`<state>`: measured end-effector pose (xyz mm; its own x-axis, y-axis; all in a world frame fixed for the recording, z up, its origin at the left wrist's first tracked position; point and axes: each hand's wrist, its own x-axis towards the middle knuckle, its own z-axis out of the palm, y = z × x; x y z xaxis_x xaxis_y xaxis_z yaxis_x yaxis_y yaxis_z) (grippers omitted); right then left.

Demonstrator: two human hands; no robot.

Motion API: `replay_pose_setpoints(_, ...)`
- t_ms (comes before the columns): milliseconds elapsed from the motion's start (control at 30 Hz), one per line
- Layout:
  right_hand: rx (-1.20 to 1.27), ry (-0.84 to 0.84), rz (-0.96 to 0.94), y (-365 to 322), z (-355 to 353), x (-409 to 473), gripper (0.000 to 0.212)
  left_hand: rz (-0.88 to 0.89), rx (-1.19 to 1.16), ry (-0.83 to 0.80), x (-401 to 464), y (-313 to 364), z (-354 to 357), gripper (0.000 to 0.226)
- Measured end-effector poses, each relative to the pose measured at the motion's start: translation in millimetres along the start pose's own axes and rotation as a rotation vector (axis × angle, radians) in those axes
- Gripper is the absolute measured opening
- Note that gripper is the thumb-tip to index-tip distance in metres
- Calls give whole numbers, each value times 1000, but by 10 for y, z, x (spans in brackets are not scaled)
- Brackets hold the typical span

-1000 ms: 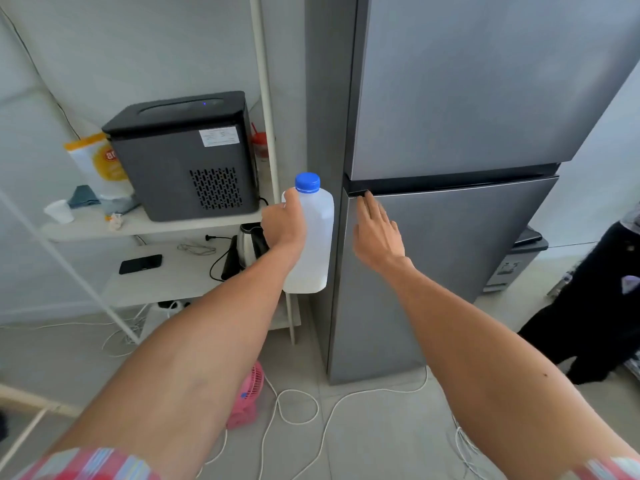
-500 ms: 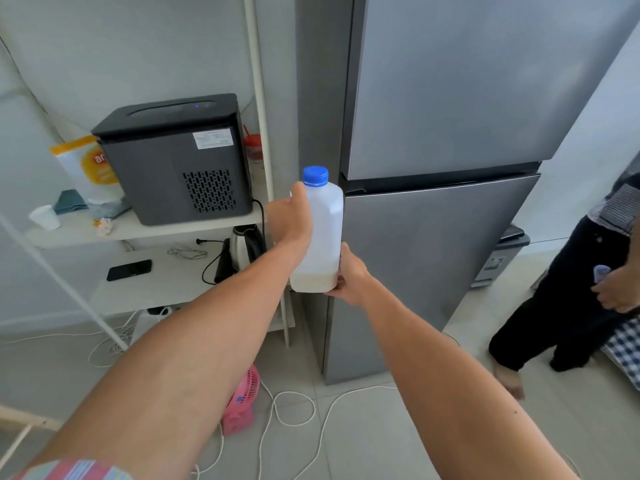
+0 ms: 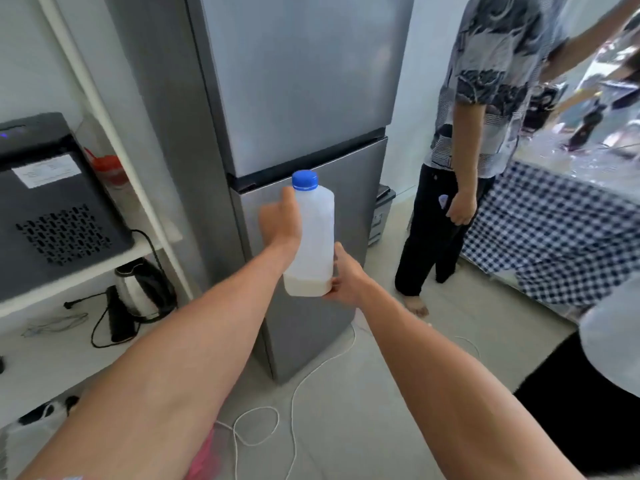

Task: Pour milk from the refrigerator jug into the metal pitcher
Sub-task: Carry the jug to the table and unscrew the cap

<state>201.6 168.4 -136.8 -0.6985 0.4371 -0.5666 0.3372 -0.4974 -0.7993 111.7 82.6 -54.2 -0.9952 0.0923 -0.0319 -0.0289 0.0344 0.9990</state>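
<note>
While carried: jug upright before closed refrigerator.
Grip: left hand wraps its side, right hand cups its base.
Next: probably find pitcher, uncap.

Black appliance and kettle on white shelves (left); checked cloth right.

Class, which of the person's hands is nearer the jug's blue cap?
The left. The left hand grips the jug up its side, thumb just below the blue cap; the right hand holds the jug's base.
</note>
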Motion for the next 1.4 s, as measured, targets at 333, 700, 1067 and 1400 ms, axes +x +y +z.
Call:
replay_pose_setpoints(333, 195, 338, -65, 212, -1587, -726, 78, 51, -42, -416, -1099, -74, 1185, 46)
replay_pose_setpoints(700, 395, 672, -190, 1109, -2921, -2437, 62, 87, -51, -832, -3308, -97, 1792, 49)
replay_pose_setpoints(1067, 635, 1036, -226, 2592, -3584, -4787, 61, 6, -42, -1297, -6100, -304, 1482, 55)
replay_pose_setpoints(1400, 858, 1372, -319, 3882, -3541, -6515, 42, -7, -13, -1789, -8196, -423, 624, 47)
